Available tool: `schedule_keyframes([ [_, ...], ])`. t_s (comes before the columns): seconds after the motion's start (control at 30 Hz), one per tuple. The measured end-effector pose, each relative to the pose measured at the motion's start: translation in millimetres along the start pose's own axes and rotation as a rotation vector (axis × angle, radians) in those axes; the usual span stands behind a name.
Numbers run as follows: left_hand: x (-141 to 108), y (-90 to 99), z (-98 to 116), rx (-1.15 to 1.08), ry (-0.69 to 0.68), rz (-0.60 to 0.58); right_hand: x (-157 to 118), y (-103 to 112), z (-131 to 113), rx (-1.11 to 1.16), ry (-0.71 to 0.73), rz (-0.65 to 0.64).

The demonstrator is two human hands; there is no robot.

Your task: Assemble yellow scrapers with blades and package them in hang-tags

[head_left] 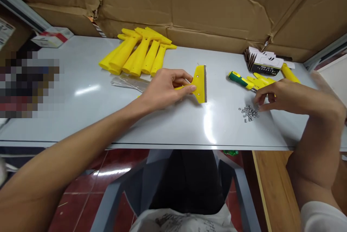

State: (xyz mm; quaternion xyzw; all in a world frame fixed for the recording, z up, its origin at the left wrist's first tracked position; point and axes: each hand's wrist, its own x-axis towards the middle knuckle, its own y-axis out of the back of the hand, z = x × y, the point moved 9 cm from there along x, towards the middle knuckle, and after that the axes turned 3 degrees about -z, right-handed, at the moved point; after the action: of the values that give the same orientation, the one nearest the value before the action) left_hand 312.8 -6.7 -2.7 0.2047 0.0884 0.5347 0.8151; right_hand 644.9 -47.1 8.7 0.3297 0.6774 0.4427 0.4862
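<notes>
Armrests (245, 196) of a blue-grey chair stand nearest, below both hands, with dark trousers (187, 185) between them and red floor tiles (73, 199) beneath. A wooden unit (276, 185) lies under the right forearm. Next comes the pale grey surface (173, 127), its front edge nearer the wearer than either hand.

Just to the left of the right hand (282, 94), and slightly nearer the wearer, lies a loose heap of small metal screws (249, 113). That hand's fingers are curled at the right edge of the heap; whether they pinch a screw, I cannot tell.

The left hand (168, 85) is clamped on a yellow scraper (200, 80), thumb and fingers closed at its neck. The scraper's wide head sticks out to the right of that hand, two small holes in it, a dark strip (205, 84) along its right edge.

Behind the left wrist, to its left, lie clear strips (127, 82) on the surface. A green and yellow screwdriver (238, 79) rests just beyond the right hand and to its left, more yellow pieces (258, 81) beside it.

Beyond the left hand is a pile of yellow handles (141, 49); beyond the right, black and white packets (264, 64). Brown cardboard (189, 8) backs everything, farthest from both hands.
</notes>
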Motion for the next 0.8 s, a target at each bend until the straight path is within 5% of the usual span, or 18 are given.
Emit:
schedule_keyframes([
  [0.17, -1, -4.4, 3, 0.021, -0.031, -0.018, 17, -16, -1, 0.049, 0.083, -0.068],
  [0.37, -3, -6.0, 7, 0.049, -0.071, -0.017, 11, 6, -20, -0.039, 0.050, 0.059],
  [0.57, -3, -5.2, 9, 0.058, -0.068, -0.021, 16, 5, -18, 0.028, 0.105, 0.100],
  [0.8, -2, -4.5, 10, 0.072, -0.093, -0.026, 21, -11, -2, 0.167, 0.181, -0.056],
])
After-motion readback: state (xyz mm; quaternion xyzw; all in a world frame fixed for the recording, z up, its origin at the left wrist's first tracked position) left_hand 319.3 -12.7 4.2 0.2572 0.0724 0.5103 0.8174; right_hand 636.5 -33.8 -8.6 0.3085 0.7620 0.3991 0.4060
